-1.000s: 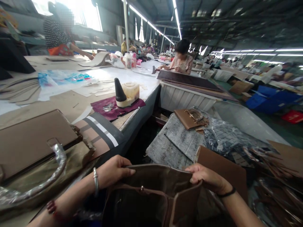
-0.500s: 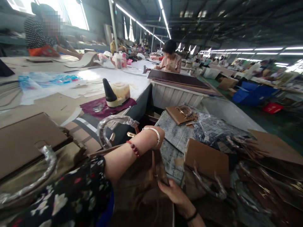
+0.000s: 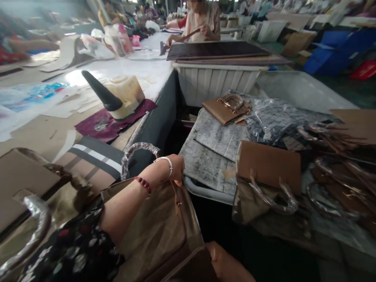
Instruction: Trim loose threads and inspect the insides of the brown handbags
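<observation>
My left hand [image 3: 177, 169] is closed on the top edge of a brown handbag [image 3: 158, 231] that stands in front of me, fingers curled over the rim. A silver bangle and a red bead bracelet sit on that wrist. The bag's handle [image 3: 138, 150], wrapped in clear plastic, arches up just behind the wrist. My right hand [image 3: 225, 261] is at the bottom edge, against the bag's lower right corner; its fingers are hidden behind the bag.
To the left is a workbench [image 3: 152, 121] with a black cone on a cream block [image 3: 117, 96] lying on purple leather. To the right, brown handbags [image 3: 268, 166] and plastic-wrapped pieces are piled on grey boards. A person [image 3: 201, 19] works at a dark sheet behind a white bin [image 3: 217, 80].
The view has tilted down and closer. My left hand has come down onto the bag's top edge, and my right hand has dropped from the bag's side to the bottom of the view.
</observation>
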`<action>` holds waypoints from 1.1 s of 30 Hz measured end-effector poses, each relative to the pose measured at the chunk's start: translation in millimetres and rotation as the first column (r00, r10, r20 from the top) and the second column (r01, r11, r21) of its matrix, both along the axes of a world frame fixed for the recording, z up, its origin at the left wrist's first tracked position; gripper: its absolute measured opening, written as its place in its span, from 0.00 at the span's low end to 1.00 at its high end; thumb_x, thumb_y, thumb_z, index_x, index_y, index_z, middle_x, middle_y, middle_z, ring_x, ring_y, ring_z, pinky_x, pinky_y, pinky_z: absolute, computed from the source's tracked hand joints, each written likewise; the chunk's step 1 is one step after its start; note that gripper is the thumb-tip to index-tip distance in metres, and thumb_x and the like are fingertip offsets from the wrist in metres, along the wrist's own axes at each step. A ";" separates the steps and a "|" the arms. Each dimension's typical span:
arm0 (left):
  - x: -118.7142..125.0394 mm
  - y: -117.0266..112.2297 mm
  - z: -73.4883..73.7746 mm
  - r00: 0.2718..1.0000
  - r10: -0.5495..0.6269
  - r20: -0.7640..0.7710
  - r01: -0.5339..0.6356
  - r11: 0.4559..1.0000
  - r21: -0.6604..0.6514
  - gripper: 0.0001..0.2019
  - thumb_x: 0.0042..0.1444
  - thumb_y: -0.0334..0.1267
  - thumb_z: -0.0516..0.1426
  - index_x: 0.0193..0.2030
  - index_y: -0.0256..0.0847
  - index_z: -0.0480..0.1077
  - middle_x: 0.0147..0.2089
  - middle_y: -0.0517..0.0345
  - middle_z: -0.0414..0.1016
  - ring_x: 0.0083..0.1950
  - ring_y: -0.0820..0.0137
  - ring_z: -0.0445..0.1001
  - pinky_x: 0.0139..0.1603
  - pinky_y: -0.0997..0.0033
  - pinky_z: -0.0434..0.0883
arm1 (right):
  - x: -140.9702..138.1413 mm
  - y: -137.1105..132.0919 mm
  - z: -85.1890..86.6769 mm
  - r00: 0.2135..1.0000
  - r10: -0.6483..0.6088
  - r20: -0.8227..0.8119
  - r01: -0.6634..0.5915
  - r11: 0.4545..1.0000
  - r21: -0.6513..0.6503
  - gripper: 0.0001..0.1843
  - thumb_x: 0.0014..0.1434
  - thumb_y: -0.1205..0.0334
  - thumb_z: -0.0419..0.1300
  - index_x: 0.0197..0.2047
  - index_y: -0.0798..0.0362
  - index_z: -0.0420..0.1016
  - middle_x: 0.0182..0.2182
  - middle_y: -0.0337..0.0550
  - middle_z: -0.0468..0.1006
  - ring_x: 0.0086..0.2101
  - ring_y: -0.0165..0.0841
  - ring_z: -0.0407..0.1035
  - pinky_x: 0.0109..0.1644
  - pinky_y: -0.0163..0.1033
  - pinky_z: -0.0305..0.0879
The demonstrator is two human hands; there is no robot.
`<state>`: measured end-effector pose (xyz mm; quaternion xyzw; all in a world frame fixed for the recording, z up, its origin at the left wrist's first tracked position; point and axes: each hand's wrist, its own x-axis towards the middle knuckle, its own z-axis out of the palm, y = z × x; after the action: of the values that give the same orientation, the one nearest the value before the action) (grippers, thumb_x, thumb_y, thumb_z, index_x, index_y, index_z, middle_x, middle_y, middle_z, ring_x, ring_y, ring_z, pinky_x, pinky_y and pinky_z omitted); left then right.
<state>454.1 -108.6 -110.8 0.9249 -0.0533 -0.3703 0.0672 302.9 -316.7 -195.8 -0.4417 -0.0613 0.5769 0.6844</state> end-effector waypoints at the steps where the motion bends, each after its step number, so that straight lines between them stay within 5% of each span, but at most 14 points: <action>1: -0.3 -0.4 -1.9 1.000 -0.012 0.000 0.012 1.000 0.012 0.10 0.32 0.40 0.62 0.24 0.39 0.74 0.21 0.60 0.68 0.27 0.70 0.68 0.28 0.75 0.64 | -2.9 -0.3 -3.8 1.000 -0.016 -0.011 0.017 1.000 0.002 0.23 0.44 0.48 0.62 0.40 0.55 0.74 0.27 0.40 0.75 0.30 0.34 0.69 0.34 0.36 0.64; 8: -15.1 -4.4 -9.6 1.000 0.027 0.016 -0.026 0.998 -0.052 0.09 0.33 0.41 0.60 0.25 0.41 0.74 0.20 0.62 0.68 0.26 0.73 0.66 0.24 0.79 0.58 | -0.6 3.5 -32.8 0.949 -0.316 0.000 0.316 0.948 -0.031 0.28 0.48 0.46 0.59 0.46 0.57 0.68 0.36 0.44 0.73 0.35 0.34 0.68 0.43 0.39 0.62; 14: -28.2 4.9 -9.2 0.975 0.197 -0.101 -0.211 0.965 -0.153 0.09 0.36 0.41 0.58 0.24 0.38 0.73 0.19 0.64 0.66 0.26 0.73 0.66 0.22 0.79 0.58 | 22.4 0.3 -44.0 0.959 -0.273 0.075 0.282 0.942 -0.181 0.26 0.44 0.44 0.61 0.36 0.60 0.71 0.28 0.40 0.72 0.30 0.30 0.65 0.35 0.34 0.61; 21: -42.2 21.6 -5.3 0.940 0.315 -0.128 -0.339 0.902 -0.267 0.10 0.38 0.42 0.56 0.25 0.37 0.70 0.19 0.65 0.66 0.24 0.73 0.64 0.22 0.78 0.59 | 29.5 -4.0 -25.0 0.985 -0.155 0.081 0.165 0.976 -0.142 0.21 0.43 0.48 0.63 0.29 0.60 0.71 0.22 0.35 0.68 0.22 0.23 0.59 0.26 0.29 0.54; 26: -53.5 28.3 0.4 0.946 0.318 -0.056 -0.320 0.900 -0.295 0.10 0.40 0.42 0.56 0.28 0.38 0.69 0.20 0.65 0.65 0.25 0.74 0.63 0.24 0.79 0.59 | 29.3 -3.7 -15.0 0.994 -0.069 0.090 0.080 0.989 -0.121 0.17 0.47 0.52 0.61 0.34 0.58 0.72 0.25 0.36 0.71 0.24 0.25 0.63 0.30 0.30 0.58; 30: -65.7 32.2 22.5 0.932 0.359 -0.040 -0.349 0.866 -0.359 0.11 0.43 0.44 0.55 0.28 0.37 0.68 0.21 0.65 0.64 0.24 0.75 0.62 0.23 0.78 0.58 | 48.4 -6.9 -0.5 0.970 -0.024 0.242 0.066 0.984 -0.167 0.14 0.51 0.55 0.58 0.35 0.58 0.71 0.28 0.37 0.72 0.26 0.26 0.64 0.31 0.30 0.59; 33: -77.2 37.7 45.0 0.886 0.449 -0.112 -0.452 0.786 -0.423 0.14 0.44 0.47 0.55 0.29 0.36 0.66 0.22 0.64 0.65 0.24 0.75 0.62 0.23 0.78 0.58 | 76.4 -11.5 30.2 0.901 0.118 0.418 -0.007 0.966 -0.257 0.11 0.52 0.57 0.56 0.35 0.57 0.70 0.28 0.38 0.72 0.28 0.28 0.64 0.30 0.30 0.59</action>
<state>377.0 -70.9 -65.9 0.8707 0.0872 -0.3242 0.3595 379.3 -328.3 -165.6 -0.6381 -0.1520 0.4900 0.5741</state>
